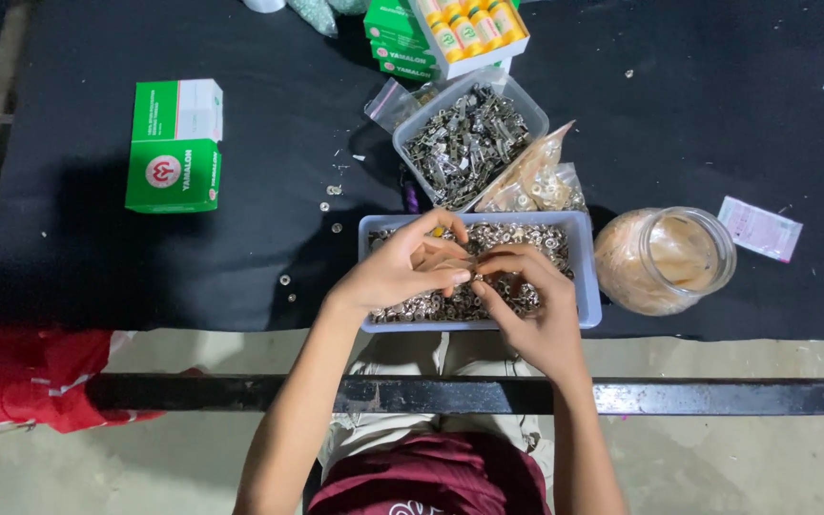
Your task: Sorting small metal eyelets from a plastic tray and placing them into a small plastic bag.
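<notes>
I see open black table (269,238) left of the blue tray (588,286), bar a few loose bits. The glass jar (665,259) crowds its right; the clear tub (469,138) and plastic bags (536,181), perhaps touching, block behind.

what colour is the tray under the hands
Pale blue-lilac tray, filled with small silvery metal rings; the head view shows it.

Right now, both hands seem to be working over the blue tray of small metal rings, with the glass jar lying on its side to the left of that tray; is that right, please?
Not quite: the head view shows the glass jar lying to the right of the blue tray, not the left. The rest holds: the left hand and right hand meet over the small metal rings.
</notes>
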